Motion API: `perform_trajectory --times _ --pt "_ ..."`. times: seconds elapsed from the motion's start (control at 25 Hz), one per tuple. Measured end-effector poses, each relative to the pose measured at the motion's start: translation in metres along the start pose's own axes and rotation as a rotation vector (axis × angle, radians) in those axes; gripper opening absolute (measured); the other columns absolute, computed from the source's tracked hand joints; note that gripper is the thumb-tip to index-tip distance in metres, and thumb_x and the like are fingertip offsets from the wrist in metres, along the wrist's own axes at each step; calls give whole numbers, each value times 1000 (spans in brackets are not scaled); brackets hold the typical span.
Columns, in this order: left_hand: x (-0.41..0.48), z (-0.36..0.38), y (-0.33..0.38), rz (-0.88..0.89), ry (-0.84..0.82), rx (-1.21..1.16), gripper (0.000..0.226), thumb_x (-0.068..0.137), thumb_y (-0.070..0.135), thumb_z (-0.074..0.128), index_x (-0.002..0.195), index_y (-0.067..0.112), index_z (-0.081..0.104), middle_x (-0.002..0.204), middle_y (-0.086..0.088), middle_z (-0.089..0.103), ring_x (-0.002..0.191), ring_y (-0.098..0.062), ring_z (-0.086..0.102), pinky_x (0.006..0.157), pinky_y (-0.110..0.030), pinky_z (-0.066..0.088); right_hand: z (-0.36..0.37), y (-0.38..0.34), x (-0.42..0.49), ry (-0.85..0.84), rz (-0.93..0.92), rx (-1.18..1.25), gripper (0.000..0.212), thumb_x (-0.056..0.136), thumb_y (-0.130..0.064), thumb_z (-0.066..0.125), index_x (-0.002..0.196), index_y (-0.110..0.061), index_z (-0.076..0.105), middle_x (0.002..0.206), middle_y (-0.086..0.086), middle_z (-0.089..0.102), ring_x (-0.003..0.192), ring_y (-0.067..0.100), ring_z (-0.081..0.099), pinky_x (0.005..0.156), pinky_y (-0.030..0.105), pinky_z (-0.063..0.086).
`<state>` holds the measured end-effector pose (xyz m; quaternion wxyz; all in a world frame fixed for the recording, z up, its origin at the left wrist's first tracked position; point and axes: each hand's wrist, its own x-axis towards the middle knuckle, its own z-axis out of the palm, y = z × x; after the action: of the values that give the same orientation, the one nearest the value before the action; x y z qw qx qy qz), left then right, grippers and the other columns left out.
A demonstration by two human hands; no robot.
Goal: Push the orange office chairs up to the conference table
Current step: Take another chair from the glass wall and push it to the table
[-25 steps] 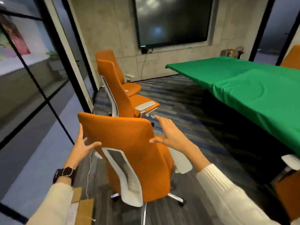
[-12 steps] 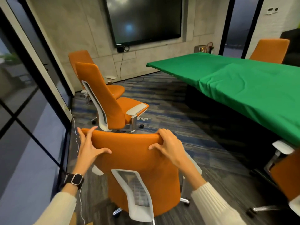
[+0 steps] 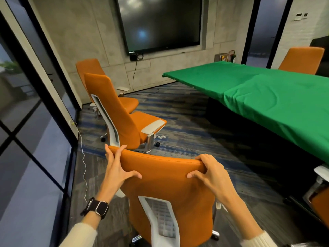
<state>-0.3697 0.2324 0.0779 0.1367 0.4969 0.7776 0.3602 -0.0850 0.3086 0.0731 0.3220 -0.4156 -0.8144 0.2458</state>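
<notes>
The nearest orange office chair (image 3: 165, 182) stands right in front of me, its backrest towards me. My left hand (image 3: 116, 171) grips the backrest's top left corner, and my right hand (image 3: 211, 172) grips its top right corner. Two more orange chairs stand behind it by the glass wall: the second chair (image 3: 117, 113) and the third chair (image 3: 89, 68). The conference table (image 3: 267, 97), under a green cloth, fills the right side. Another orange chair (image 3: 300, 59) stands at the table's far side, and one more orange chair (image 3: 320, 204) shows partly at the right edge.
A glass wall with black frames (image 3: 35, 139) runs along the left. A big dark screen (image 3: 160, 22) hangs on the far wall, with a cable (image 3: 147, 91) on the floor below it. A thin white cord (image 3: 82, 154) lies by the glass. Striped carpet (image 3: 187, 122) separates chairs and table.
Both hands went from hovering open at the chair's backrest to gripping its top corners. My view turned right, showing more of the table.
</notes>
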Motion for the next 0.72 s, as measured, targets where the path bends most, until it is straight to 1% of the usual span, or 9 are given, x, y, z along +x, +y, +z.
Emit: perform_trajectory --times 0.08,0.2,0.32,0.4,0.44,0.52,0.6,0.64,0.72 --pt "11 5 7 35 -44 -6 106 49 27 88 130 46 23 154 -7 -26 144 -38 3 111 -59 24 -2 8 2 35 -5 -8 44 68 -70 55 96 -39 43 91 -21 47 82 -2 47 71 13 38" --pt "33 18 15 88 -97 10 107 53 30 86 138 37 23 154 -6 -28 144 -38 5 111 -57 24 -10 24 13 62 22 -24 40 67 -62 57 96 -38 44 89 -24 44 84 -4 47 71 12 38" --pt "75 36 21 242 -158 135 108 36 64 78 129 46 26 154 1 -22 144 -33 -11 113 -59 7 -27 54 29 80 48 -78 42 69 -72 51 94 -40 43 89 -30 41 86 -3 47 71 13 39" --pt "117 48 38 478 -271 309 92 34 86 56 116 56 26 152 10 -1 143 -24 -14 110 -53 -9 -40 74 42 109 61 -175 52 66 -78 40 97 -37 45 92 -24 44 86 1 45 72 15 36" --pt "138 55 50 559 -324 376 81 38 92 45 110 57 31 148 12 15 144 -19 -2 113 -53 -8 -47 83 50 130 61 -257 57 67 -75 37 100 -31 49 96 -17 48 89 5 44 74 19 37" --pt "165 75 77 638 -397 399 76 46 94 32 105 48 40 127 11 45 128 -11 30 115 -44 17 -61 102 68 187 17 -511 58 75 -61 36 108 -17 55 108 2 56 100 22 50 82 35 42" --pt "183 100 101 722 -400 343 82 47 94 27 104 38 46 107 14 49 106 -8 39 93 -28 27 -77 120 89 101 74 -621 45 90 -40 43 128 -17 43 128 9 50 118 31 43 96 44 35" --pt "195 115 112 755 -390 315 79 48 94 26 102 39 46 102 18 47 101 -7 40 88 -26 27 -86 132 97 32 126 -614 44 93 -31 44 135 -22 34 134 5 43 123 28 35 102 42 27" --pt "223 148 135 773 -404 252 67 50 93 27 94 45 42 95 24 44 96 -7 39 86 -27 26 -108 158 112 -24 169 -599 43 94 -31 43 135 -28 29 132 0 40 119 22 30 101 39 21"
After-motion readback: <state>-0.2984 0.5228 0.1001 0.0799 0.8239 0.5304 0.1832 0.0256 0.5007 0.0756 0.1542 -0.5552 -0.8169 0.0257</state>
